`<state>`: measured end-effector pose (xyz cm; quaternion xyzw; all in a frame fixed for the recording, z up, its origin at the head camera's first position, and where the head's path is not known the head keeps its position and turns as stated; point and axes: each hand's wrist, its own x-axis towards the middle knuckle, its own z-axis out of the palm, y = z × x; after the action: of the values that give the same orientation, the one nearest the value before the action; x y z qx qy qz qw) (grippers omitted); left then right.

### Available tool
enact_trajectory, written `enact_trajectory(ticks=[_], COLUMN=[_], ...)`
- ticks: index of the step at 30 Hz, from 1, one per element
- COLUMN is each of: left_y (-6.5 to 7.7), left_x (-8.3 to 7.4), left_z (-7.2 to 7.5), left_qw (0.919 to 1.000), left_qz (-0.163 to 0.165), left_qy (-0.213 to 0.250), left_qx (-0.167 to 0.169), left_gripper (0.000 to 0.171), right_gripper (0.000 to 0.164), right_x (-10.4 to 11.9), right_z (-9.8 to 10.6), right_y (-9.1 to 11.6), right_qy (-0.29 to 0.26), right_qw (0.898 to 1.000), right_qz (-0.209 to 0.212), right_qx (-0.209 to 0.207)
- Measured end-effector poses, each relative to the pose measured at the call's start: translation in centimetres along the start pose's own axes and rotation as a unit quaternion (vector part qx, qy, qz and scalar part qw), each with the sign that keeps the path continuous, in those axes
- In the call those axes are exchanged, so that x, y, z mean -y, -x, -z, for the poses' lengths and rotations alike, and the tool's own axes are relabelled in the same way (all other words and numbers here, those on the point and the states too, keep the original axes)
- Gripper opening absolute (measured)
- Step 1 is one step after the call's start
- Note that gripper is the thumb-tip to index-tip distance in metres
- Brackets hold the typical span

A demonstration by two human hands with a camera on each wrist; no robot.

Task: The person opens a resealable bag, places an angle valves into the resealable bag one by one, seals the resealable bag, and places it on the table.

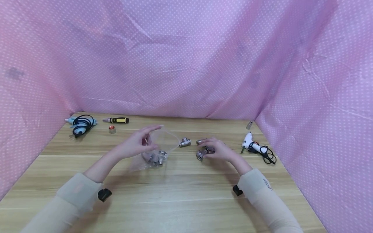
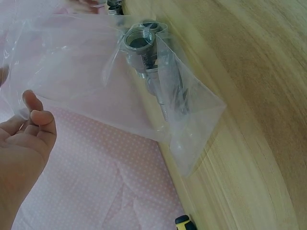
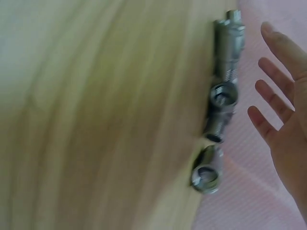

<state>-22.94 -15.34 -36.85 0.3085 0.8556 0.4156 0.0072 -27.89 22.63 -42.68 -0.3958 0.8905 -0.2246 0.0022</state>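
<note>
My left hand pinches the upper edge of a clear plastic bag and holds its mouth spread. Several shiny metal pipe fittings with threaded ends lie in the bag's lower part, low over the wooden table. My right hand hovers at a small group of similar metal fittings to the right of the bag. In the right wrist view its fingers are spread and extended, with nothing between them. One more metal tee fitting lies between the bag and that group.
At the back left lie a blue tool with a coiled black cord, a yellow-black screwdriver and a small metal ring-shaped part. On the right are a white glue gun with a black cord and a small metal cylinder. Pink dotted cloth surrounds the table.
</note>
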Motion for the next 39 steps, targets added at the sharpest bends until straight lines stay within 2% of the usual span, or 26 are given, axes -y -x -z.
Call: enact_trajectory(ticks=[9,14,26,31,34,39], left_y=[0.2,0.3,0.4,0.5,0.6,0.5], left_x=[0.0,0.2,0.0,0.0,0.0,0.0], left_z=[0.2,0.4,0.9,0.8,0.8,0.9], left_qw=[0.9999,1.0,0.9996,0.9995,0.9993,0.9994], left_qz=[0.006,-0.001,0.018,0.024,0.027,0.025], left_qy=[0.003,0.004,0.008,0.001,-0.004,-0.007], left_qx=[0.011,0.009,0.021,0.023,0.024,0.024], left_gripper=[0.077,0.077,0.077,0.077,0.077,0.078], right_gripper=[0.051,0.045,0.039,0.038,0.037,0.034], right_x=[-1.4,-1.6,-1.2,-0.8,-0.2,1.2], right_z=[-0.7,-0.8,-1.3,-1.4,-1.1,0.2], right_y=[-0.2,-0.5,-1.1,-1.4,-1.6,-2.1], right_qy=[-0.002,0.011,0.023,0.001,-0.029,-0.083], right_qw=[0.999,0.998,0.998,0.999,0.999,0.996], right_qz=[-0.01,-0.02,-0.029,-0.025,-0.019,-0.011], right_qx=[0.045,0.054,0.054,0.038,0.029,0.012])
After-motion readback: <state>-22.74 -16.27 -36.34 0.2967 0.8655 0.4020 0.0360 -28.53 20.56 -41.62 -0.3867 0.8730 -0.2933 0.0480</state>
